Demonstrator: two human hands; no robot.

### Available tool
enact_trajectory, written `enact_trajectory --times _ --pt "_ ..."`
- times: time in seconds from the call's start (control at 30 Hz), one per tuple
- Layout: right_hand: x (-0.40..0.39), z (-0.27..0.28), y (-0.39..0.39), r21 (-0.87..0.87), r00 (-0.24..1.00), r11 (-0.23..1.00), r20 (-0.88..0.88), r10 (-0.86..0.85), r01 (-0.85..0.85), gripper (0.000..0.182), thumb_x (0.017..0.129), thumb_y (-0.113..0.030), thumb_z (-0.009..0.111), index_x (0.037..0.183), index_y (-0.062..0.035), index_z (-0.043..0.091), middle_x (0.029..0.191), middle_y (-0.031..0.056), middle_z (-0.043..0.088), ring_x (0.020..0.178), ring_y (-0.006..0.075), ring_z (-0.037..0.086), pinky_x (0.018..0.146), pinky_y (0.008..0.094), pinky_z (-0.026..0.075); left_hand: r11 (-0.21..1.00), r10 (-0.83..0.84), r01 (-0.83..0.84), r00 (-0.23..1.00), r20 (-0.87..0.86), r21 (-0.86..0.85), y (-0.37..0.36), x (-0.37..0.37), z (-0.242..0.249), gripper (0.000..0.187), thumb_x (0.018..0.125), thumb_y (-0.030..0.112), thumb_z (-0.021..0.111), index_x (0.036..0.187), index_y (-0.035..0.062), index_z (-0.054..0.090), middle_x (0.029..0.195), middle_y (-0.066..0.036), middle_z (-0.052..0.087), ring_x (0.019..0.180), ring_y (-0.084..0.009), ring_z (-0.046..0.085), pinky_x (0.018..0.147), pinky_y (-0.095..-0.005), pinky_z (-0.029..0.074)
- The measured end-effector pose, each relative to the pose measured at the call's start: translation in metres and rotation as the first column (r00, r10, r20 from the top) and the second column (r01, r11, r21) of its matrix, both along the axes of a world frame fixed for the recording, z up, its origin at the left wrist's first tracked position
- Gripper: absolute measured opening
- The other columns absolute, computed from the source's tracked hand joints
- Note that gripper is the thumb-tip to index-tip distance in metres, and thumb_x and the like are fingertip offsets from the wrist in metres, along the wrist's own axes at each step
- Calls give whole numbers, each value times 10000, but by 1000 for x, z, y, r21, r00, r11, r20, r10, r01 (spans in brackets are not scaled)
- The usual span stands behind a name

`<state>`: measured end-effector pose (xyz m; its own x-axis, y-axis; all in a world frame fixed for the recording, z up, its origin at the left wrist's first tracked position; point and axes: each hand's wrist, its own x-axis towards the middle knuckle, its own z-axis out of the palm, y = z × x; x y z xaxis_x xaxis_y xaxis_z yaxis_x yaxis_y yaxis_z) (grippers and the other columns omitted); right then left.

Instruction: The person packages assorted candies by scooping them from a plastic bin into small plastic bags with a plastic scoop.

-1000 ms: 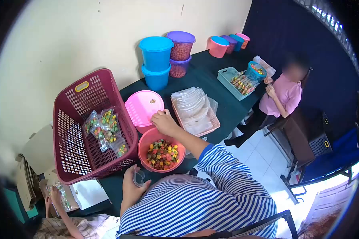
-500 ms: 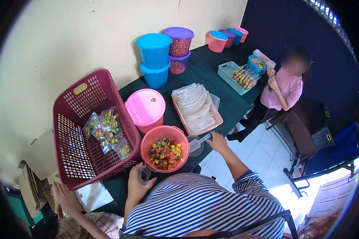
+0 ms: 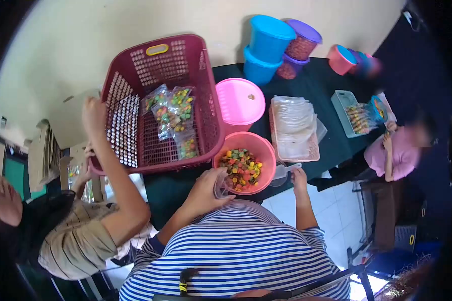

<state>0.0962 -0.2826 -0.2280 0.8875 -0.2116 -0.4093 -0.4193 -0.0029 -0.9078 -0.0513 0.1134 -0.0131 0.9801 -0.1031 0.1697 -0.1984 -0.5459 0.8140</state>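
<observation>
You are standing at a dark green table, and the biggest thing on it is sitting to your left: a maroon laundry basket tipped toward you, with sealed candy packets lying inside it; a person beside you in a beige striped top is reaching a hand up to the basket's left rim, touching it; behind the basket, blue tubs are standing stacked beside purple-lidded tubs against the wall; a pink lidded bucket is sitting between the basket and a peach tray holding a pile of clear plastic bags; just in front of you a salmon bucket is holding mixed coloured candies, touching the basket's lower right corner; farther right a teal tray of filled packets is lying near another person in a pink shirt; your left hand is curling around a small clear plastic bag, gripping it against the near rim of the salmon bucket; your right hand is resting on the handle of a clear plastic scoop lying just right of that bucket, fingers bent over it, though I cannot tell whether they are closing fully.
</observation>
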Motion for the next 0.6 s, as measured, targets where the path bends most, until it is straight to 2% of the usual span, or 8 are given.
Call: enact_trajectory --times 0.03,0.1,0.13,0.23,0.3,0.43,0.57,0.6 --pt "0 10 3 -6 999 1000 40 -23 23 158 915 -215 651 932 -58 648 774 -25 573 638 74 499 524 238 387 1000 10 -11 999 37 4 2 -1 -2 791 644 229 878 1302 17 493 1172 -178 598 1112 -341 574 963 -425 453" --pt "-9 55 18 -261 881 955 473 2 138 189 941 -158 631 1043 -1 658 860 7 638 718 76 542 636 241 438 998 66 -65 996 65 -18 8 -5 -2 796 643 234 879 1301 21 485 1179 -178 585 1112 -345 568 968 -440 443" --pt "-20 95 32 -366 860 920 505 72 138 193 949 -107 618 1078 33 647 923 20 651 816 89 551 738 253 447 997 79 -78 995 63 -23 9 -7 -3 796 643 234 879 1301 21 485 1179 -178 585 1112 -345 568 968 -440 443" --pt "-41 166 77 -19 808 995 586 -67 96 158 963 -85 599 1063 33 632 950 22 639 867 88 550 795 240 440 988 154 -151 984 88 -39 12 -7 -7 800 632 229 877 1296 26 479 1186 -180 563 1114 -362 553 976 -464 427" --pt "-61 192 100 44 799 999 601 -23 -4 139 964 -78 595 1053 23 626 949 18 635 869 85 552 804 237 439 977 164 -190 961 224 99 10 -5 -9 862 595 227 891 1315 32 459 1187 -191 554 1090 -379 550 973 -454 422" --pt "-102 256 149 216 757 939 650 65 -267 128 980 -38 541 1087 -2 600 996 42 626 874 102 563 823 264 446 962 159 -211 948 274 173 2 -5 0 852 586 222 887 1303 32 469 1157 -192 561 1051 -390 549 945 -470 420" --pt "-114 243 173 125 827 936 516 221 -328 91 955 -68 603 1026 -14 624 946 13 638 874 83 573 817 248 462 956 175 -228 947 269 182 -6 -9 0 812 570 210 881 1267 39 501 1120 -168 584 1035 -373 560 917 -460 430" --pt "-116 229 180 10 789 928 530 311 -373 82 948 -66 613 1009 -17 638 946 17 637 867 87 578 813 254 462 960 181 -231 943 278 159 -8 -10 0 786 563 206 879 1243 44 518 1107 -162 595 1027 -369 568 900 -455 440"
